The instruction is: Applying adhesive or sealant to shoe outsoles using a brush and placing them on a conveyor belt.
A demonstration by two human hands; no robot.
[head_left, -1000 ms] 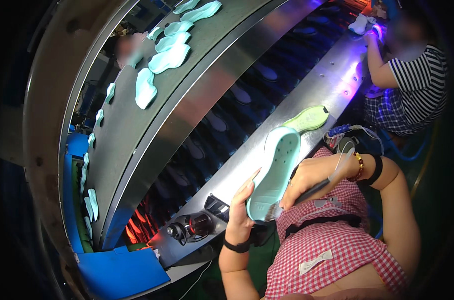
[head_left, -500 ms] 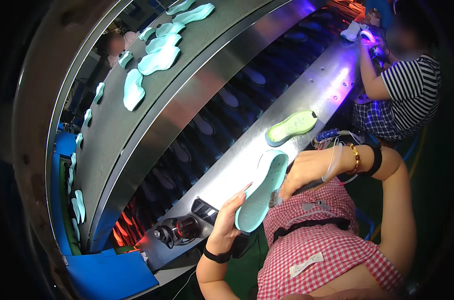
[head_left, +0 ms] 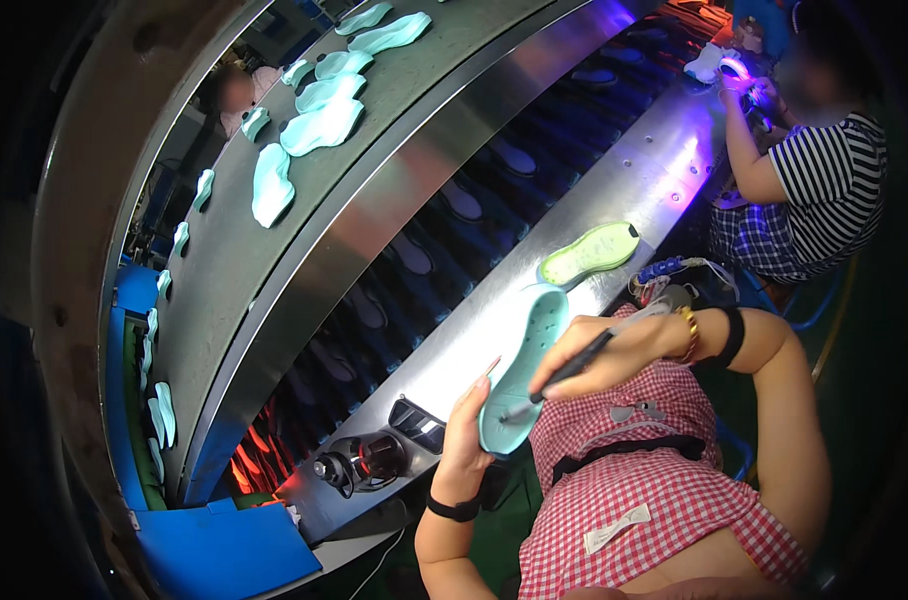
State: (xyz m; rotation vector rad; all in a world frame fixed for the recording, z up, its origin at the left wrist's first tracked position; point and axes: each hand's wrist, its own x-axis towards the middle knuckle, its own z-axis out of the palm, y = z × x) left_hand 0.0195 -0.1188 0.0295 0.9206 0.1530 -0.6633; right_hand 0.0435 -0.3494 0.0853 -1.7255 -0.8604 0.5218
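A light-blue shoe sole [head_left: 532, 345] is tilted up over the near edge of the metal ledge, its hollow side toward me. My left hand [head_left: 462, 438] is closed around the sole's heel end and side. In my right hand [head_left: 619, 352] is a brush [head_left: 581, 364] with a black handle, slanting down to the left. Its tip rests on the inner face of the sole near the heel. A yellow-green shoe sole [head_left: 589, 254] lies on the ledge just beyond the toe end of the blue one.
A conveyor belt [head_left: 229, 260] carries several light-blue soles [head_left: 274, 185]. Below it, a lower lane holds more soles [head_left: 462, 200] in shadow. On the metal ledge [head_left: 449, 350] stands a black and red device [head_left: 374, 455]. A co-worker in a striped shirt [head_left: 829, 165] works under purple light at far right.
My right hand has turned, and the brush has moved from the sole's right edge down-left onto its heel area. The soles on the belt have shifted slightly within the view.
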